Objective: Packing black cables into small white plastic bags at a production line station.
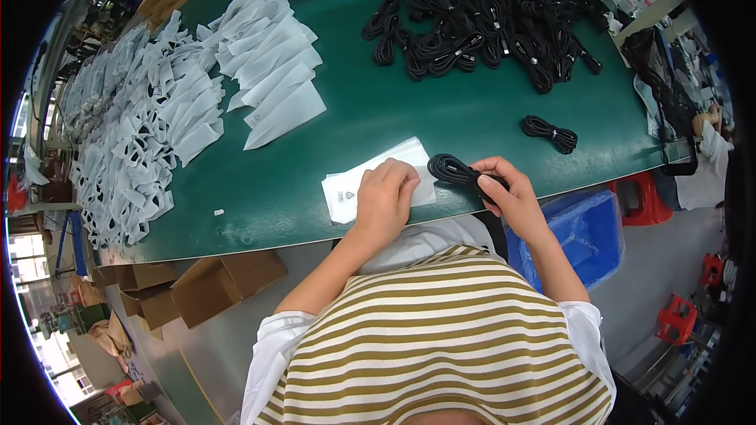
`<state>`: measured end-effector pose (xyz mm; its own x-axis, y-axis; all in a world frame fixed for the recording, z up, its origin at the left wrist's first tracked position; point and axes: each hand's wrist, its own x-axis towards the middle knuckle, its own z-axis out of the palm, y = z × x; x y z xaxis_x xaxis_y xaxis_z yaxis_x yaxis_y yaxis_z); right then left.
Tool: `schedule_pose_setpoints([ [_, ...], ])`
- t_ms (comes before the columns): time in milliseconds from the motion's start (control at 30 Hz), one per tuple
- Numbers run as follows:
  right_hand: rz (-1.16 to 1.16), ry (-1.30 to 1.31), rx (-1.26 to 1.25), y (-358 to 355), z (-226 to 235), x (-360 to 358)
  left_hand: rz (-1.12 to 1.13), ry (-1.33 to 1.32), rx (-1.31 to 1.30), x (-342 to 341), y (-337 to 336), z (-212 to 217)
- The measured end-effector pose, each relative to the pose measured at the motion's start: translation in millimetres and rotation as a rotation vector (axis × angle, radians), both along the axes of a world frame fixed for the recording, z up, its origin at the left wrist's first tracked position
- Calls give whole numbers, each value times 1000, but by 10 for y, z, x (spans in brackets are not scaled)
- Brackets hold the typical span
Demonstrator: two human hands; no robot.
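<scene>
A black cable (452, 168), coiled into an oblong bundle, is gripped in my right hand (508, 195) between thumb and fingers. Its looped end points left, just above the right end of a stack of flat white plastic bags (340, 195). My left hand (384, 198) lies over that stack with its fingers curled and pinched together at the top bag; the fingertips are partly hidden. The bags lie at the table's near edge, small dark print showing on the left end. Another coiled black cable (550, 134) lies alone to the right.
Many coiled black cables (472, 24) are heaped at the far right of the green table (354, 102). Filled white bags (272, 63) spread over the left side. A blue crate (591, 236) stands below the edge at right, open cardboard boxes (224, 283) at left.
</scene>
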<state>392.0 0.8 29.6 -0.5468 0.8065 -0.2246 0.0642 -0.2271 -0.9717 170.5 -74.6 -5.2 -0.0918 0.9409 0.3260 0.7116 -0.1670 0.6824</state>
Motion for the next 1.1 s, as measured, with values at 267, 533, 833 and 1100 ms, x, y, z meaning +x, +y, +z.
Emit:
schedule_pose_setpoints([
  [267,111,-29,-330,34,-47,44,-59,-359,-20,-6,-24,30],
  [533,76,-202,853,-104,-28,-93,-78,-276,90,-49,12,103],
  [833,119,-169,1012,-91,-29,-229,-74,-198,107,-113,37,262],
  [1100,-103,259,758,-123,-56,-646,-113,-841,41,-178,11,457],
])
